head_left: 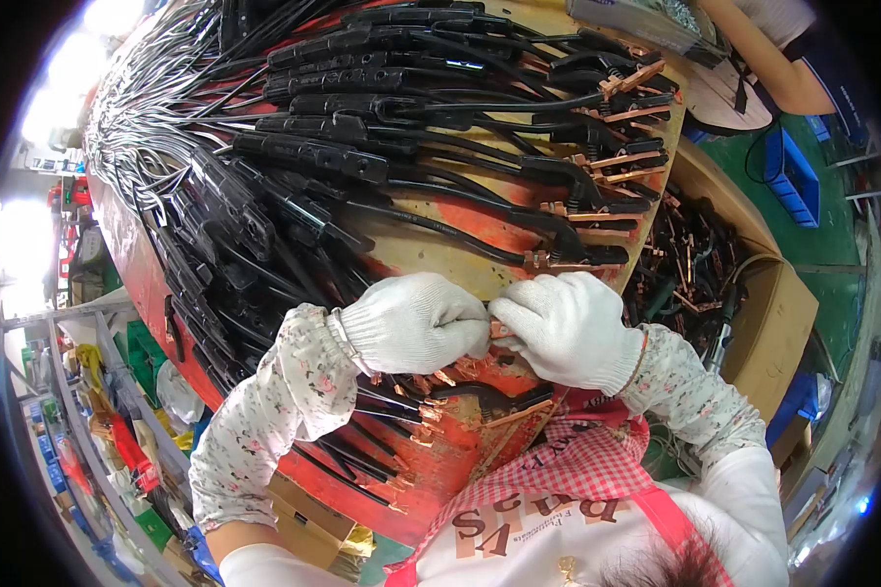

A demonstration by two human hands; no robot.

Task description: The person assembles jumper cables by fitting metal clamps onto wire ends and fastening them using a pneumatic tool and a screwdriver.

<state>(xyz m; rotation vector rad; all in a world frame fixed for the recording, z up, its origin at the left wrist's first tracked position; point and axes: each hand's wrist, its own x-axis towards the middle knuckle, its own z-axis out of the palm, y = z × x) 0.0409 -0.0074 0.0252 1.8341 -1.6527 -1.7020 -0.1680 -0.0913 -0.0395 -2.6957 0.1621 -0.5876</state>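
Green floor (744, 161) shows beyond the right side of the table (465, 455), whose worn red-and-yellow top fills most of my remote feed. At the table's far left, silver-grey cables (132, 137) gather in a dense fan; rows of black housings (308, 157) reach from there across the top, and their black leads run to copper-tipped clamps (578, 256) along the right edge. Just beside that edge I have an open cardboard box (768, 323) with more clamps heaped inside. Past the table's far right corner I see another person's arm (764, 59) and a blue crate (791, 176).

Both hands, in white gloves, meet above the table's near part. I read the right hand (578, 328) as pinching a small copper part (500, 330) between thumb and fingers. The left hand (416, 318) is curled like a fist — what it grips, if anything, I cannot tell from here.

What matters to me is the gap between the hands: the copper part sits there, left of the right hand, which is nearer and touches it. The gloves hide too much to give me its long axis. Toward the table's near edge, below the hands, a loose clamp (499, 399) lies roughly left to right.
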